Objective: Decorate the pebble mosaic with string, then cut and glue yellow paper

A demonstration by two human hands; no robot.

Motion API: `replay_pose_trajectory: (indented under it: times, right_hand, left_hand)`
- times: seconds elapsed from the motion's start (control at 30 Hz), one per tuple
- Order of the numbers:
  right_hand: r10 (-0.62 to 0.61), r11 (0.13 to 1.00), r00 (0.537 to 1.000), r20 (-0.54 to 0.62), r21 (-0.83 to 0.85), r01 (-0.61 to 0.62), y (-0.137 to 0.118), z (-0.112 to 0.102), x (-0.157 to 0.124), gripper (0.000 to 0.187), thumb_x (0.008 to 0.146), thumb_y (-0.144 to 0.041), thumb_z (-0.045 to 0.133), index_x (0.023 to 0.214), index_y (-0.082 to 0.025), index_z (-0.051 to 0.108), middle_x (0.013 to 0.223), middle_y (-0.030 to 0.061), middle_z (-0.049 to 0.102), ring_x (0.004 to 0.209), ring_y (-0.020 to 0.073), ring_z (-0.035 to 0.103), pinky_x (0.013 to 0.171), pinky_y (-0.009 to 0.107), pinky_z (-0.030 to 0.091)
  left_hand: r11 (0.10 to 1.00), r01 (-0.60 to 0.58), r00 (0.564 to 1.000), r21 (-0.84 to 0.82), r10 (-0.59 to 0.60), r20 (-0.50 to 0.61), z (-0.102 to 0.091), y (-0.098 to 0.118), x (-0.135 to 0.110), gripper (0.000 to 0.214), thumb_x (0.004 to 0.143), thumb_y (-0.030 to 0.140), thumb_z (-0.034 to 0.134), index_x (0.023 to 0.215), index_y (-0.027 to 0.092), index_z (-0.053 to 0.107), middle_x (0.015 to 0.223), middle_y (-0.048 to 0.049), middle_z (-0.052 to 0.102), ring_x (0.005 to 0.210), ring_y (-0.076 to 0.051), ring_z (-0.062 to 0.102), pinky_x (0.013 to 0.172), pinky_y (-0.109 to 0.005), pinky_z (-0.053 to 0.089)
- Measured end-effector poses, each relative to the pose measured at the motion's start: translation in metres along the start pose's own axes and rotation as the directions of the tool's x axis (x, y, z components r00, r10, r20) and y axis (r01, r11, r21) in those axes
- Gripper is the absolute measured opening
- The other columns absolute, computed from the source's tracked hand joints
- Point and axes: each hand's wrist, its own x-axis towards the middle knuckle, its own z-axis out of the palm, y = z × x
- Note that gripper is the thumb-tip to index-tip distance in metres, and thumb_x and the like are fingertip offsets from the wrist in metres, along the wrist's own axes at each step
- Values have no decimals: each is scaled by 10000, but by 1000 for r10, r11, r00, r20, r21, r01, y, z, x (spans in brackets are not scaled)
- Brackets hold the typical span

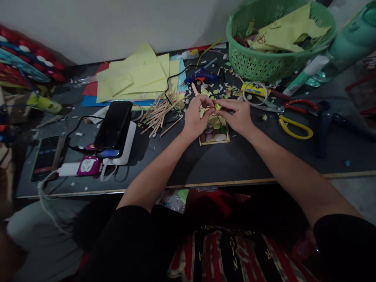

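My left hand point(197, 114) and my right hand point(236, 116) meet over a small stick-edged frame, their fingertips pinched on a small yellow-green piece of paper point(217, 106). Both hands are closed on this piece, and its exact shape is partly hidden by the fingers. Beneath them lies the frame point(216, 143) with smooth grey, purple and white stones point(220, 137) along its near side. Its far part is covered by my hands. Just beyond my left hand is a blue glue gun point(205, 75), lying among paper scraps.
Wooden sticks point(158, 111) and yellow paper sheets point(138, 74) lie to the left, near stacked phones point(113, 125) and a power strip with cables. A green basket point(249, 62), bottle point(349, 43), pliers point(302, 105) and yellow-handled scissors point(295, 129) are at right.
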Motion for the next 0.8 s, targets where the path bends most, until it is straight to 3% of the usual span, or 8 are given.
replay_pose_trajectory:
  times: [0.47,0.6,0.8]
  right_hand:
    - [-17,1000,1000,-1,0,17,-1,0,0,274,833,-328,741,1104,-315,771,1127,-16,752,1013,228,726,923,417,600]
    - [-9,999,1000,-2,-33,8,-3,0,0,256,828,-340,747,1081,-312,780,1100,-2,760,1000,236,729,883,405,606]
    - [-86,995,996,-30,-59,84,0,1,0,268,852,-372,723,1110,-319,772,1103,-8,760,999,224,732,888,397,608]
  left_hand:
    - [997,-63,997,39,65,-38,-5,10,-1,294,925,505,594,806,246,519,883,-27,695,933,-192,635,857,-387,508]
    - [994,-93,995,61,94,-19,-6,10,1,317,940,493,573,767,237,502,854,-26,696,902,-184,636,852,-382,516]
    - [990,-121,988,79,128,-90,-5,10,-1,284,910,451,641,788,238,498,861,-6,704,914,-181,639,859,-365,498]
